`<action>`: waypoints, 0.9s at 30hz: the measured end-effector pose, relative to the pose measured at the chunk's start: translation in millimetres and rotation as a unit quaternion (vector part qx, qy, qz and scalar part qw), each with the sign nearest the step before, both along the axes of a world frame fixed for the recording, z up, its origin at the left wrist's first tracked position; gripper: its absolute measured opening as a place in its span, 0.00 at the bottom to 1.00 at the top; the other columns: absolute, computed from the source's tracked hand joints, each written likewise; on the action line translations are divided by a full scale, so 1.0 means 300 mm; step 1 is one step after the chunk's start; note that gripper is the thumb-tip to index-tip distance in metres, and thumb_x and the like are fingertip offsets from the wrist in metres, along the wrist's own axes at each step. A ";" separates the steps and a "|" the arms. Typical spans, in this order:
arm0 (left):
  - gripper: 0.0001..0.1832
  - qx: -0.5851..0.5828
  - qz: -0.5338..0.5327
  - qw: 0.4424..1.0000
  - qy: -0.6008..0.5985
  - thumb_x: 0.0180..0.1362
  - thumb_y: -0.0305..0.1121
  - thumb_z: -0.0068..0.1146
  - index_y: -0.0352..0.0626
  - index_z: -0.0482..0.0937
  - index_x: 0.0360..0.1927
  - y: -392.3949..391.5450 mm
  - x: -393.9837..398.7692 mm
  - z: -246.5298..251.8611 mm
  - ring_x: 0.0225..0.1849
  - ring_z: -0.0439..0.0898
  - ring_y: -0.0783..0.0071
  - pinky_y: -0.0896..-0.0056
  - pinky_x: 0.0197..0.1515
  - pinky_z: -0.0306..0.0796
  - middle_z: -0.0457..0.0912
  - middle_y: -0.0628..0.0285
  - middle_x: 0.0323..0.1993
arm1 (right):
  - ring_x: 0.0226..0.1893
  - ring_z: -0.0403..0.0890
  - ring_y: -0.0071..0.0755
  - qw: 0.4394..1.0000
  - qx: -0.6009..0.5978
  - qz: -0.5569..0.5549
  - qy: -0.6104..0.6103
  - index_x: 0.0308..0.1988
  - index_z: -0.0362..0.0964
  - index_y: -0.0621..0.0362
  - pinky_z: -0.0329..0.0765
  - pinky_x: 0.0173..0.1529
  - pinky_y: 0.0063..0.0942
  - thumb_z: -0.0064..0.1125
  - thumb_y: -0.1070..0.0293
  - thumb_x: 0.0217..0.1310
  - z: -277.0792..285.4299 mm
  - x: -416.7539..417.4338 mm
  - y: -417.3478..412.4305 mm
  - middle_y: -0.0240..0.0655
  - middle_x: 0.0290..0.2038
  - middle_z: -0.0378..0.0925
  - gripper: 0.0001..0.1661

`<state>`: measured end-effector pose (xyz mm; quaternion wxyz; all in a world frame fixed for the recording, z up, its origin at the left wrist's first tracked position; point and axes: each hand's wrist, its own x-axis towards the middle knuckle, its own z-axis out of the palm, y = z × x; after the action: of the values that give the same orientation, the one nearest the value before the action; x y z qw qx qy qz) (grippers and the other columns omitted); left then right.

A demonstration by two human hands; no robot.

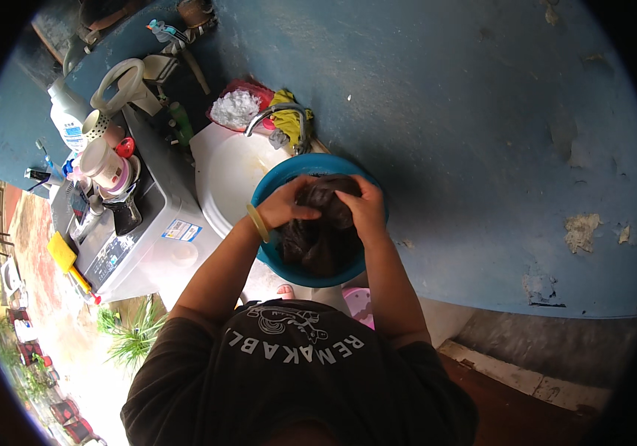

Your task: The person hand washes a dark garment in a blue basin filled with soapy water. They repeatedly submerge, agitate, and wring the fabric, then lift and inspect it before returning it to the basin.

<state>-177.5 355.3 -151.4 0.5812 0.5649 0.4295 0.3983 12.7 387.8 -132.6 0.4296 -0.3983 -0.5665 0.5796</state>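
A blue plastic basin [318, 161] stands before me at the right side of a white washbasin [223, 167]. Dark brown wet-looking cloth [318, 245] lies bunched in it. My left hand [287, 206], with a pale yellow bangle at the wrist, grips the left side of a raised fold. On the other side of that fold, my right hand [366, 206] holds the cloth with thumb and fingers. Whether there is water under the cloth is hidden. The curved chrome faucet [279, 108] arches behind the basin, with a yellow-green cloth [290, 117] hanging by it.
A red tray [260, 92] of white crumpled material sits behind the washbasin. Left stands a washing machine [179, 206] crowded with a white bottle [70, 114], tubs and a yellow brush [62, 253]. The blue wall [474, 167] closes the right side. Below is a pink tub [358, 306].
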 end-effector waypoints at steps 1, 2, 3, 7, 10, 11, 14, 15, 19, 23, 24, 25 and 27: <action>0.32 -0.009 -0.008 0.999 0.034 0.43 0.30 0.65 0.37 0.68 0.54 -0.009 0.001 -0.045 0.53 0.70 0.66 0.69 0.59 0.60 0.73 0.56 0.50 | 0.38 0.78 0.29 0.999 -0.018 -0.019 0.038 0.40 0.73 0.63 0.72 0.48 0.23 0.58 0.75 0.51 0.000 0.004 0.003 0.35 0.36 0.78 0.12; 0.34 -0.017 -0.016 0.997 0.069 0.42 0.32 0.66 0.37 0.68 0.55 -0.020 0.004 -0.094 0.55 0.69 0.64 0.68 0.60 0.58 0.72 0.55 0.51 | 0.39 0.77 0.27 0.996 -0.015 -0.007 0.085 0.41 0.72 0.63 0.71 0.47 0.23 0.54 0.78 0.52 -0.012 0.014 0.016 0.34 0.36 0.77 0.13; 0.36 -0.025 -0.026 0.994 0.102 0.40 0.33 0.68 0.36 0.68 0.55 -0.030 0.012 -0.112 0.56 0.68 0.62 0.66 0.62 0.57 0.71 0.54 0.53 | 0.39 0.77 0.28 0.991 -0.032 -0.006 0.128 0.41 0.72 0.63 0.72 0.47 0.24 0.53 0.78 0.52 -0.004 0.019 0.019 0.35 0.37 0.77 0.13; 0.30 -0.160 -0.004 0.987 0.021 0.50 0.36 0.62 0.36 0.68 0.56 -0.057 0.038 -0.184 0.56 0.70 0.60 0.66 0.61 0.58 0.73 0.52 0.53 | 0.42 0.76 0.35 0.969 -0.072 0.006 0.236 0.45 0.69 0.64 0.72 0.50 0.30 0.49 0.72 0.55 0.006 0.033 0.032 0.40 0.40 0.75 0.16; 0.26 -0.205 0.024 0.971 -0.121 0.54 0.35 0.59 0.36 0.69 0.55 -0.063 0.040 -0.182 0.54 0.72 0.60 0.65 0.60 0.61 0.74 0.54 0.51 | 0.45 0.75 0.37 0.954 -0.109 -0.019 0.280 0.48 0.68 0.63 0.71 0.52 0.32 0.48 0.69 0.57 -0.063 0.065 0.056 0.40 0.43 0.74 0.18; 0.25 -0.224 0.045 0.951 -0.208 0.55 0.35 0.58 0.36 0.69 0.55 -0.060 0.041 -0.181 0.54 0.72 0.61 0.65 0.60 0.61 0.74 0.54 0.52 | 0.47 0.75 0.37 0.951 -0.117 -0.050 0.281 0.48 0.67 0.63 0.71 0.53 0.32 0.48 0.69 0.57 -0.086 0.078 0.065 0.40 0.45 0.74 0.18; 0.26 -0.223 0.079 0.898 -0.370 0.57 0.43 0.55 0.38 0.69 0.55 -0.053 0.021 -0.167 0.53 0.73 0.61 0.61 0.61 0.63 0.74 0.54 0.53 | 0.49 0.73 0.37 0.941 -0.138 -0.053 0.305 0.50 0.66 0.62 0.69 0.54 0.33 0.49 0.67 0.58 -0.096 0.102 0.068 0.39 0.47 0.73 0.20; 0.27 -0.211 0.076 0.898 -0.379 0.58 0.46 0.53 0.39 0.68 0.55 -0.048 0.023 -0.142 0.53 0.74 0.61 0.61 0.60 0.63 0.74 0.55 0.52 | 0.49 0.73 0.37 0.937 -0.143 -0.042 0.316 0.51 0.66 0.61 0.69 0.55 0.33 0.49 0.67 0.59 -0.097 0.111 0.063 0.39 0.47 0.72 0.20; 0.30 -0.250 0.097 0.838 -0.474 0.60 0.53 0.47 0.41 0.65 0.58 -0.013 0.028 -0.150 0.56 0.71 0.61 0.59 0.61 0.61 0.72 0.56 0.55 | 0.52 0.70 0.37 0.967 -0.113 -0.044 0.223 0.55 0.65 0.59 0.67 0.57 0.31 0.54 0.69 0.55 -0.127 0.077 0.007 0.39 0.51 0.70 0.26; 0.29 -0.273 0.140 0.834 -0.459 0.61 0.55 0.43 0.44 0.67 0.56 -0.001 0.044 -0.190 0.53 0.72 0.60 0.58 0.60 0.62 0.73 0.57 0.53 | 0.57 0.66 0.46 0.955 0.251 0.022 -0.156 0.57 0.64 0.54 0.64 0.61 0.34 0.59 0.77 0.47 -0.060 -0.050 -0.116 0.43 0.59 0.62 0.33; 0.29 -0.281 0.155 0.833 -0.451 0.61 0.56 0.43 0.44 0.68 0.55 -0.002 0.050 -0.194 0.52 0.73 0.60 0.58 0.60 0.63 0.73 0.57 0.53 | 0.57 0.65 0.48 0.941 0.272 0.042 -0.195 0.56 0.64 0.53 0.64 0.60 0.35 0.61 0.78 0.44 -0.059 -0.078 -0.157 0.43 0.60 0.60 0.35; 0.24 -0.304 0.144 0.836 -0.433 0.63 0.53 0.41 0.47 0.70 0.53 -0.003 0.045 -0.199 0.51 0.73 0.61 0.58 0.59 0.64 0.74 0.58 0.51 | 0.57 0.65 0.50 0.925 0.293 0.063 -0.233 0.56 0.64 0.51 0.64 0.60 0.37 0.62 0.79 0.41 -0.063 -0.104 -0.199 0.43 0.61 0.58 0.38; 0.20 -0.263 0.051 0.827 -0.495 0.61 0.45 0.44 0.47 0.71 0.52 -0.005 0.039 -0.234 0.53 0.72 0.62 0.60 0.60 0.63 0.74 0.59 0.52 | 0.53 0.67 0.51 0.902 0.334 0.037 -0.272 0.55 0.64 0.50 0.68 0.56 0.40 0.63 0.78 0.38 -0.077 -0.136 -0.247 0.42 0.56 0.62 0.39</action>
<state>-165.7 353.9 -221.5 0.8215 0.0950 0.2010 0.5250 -27.9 313.8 -155.7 0.3445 -0.3524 -0.8361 0.2412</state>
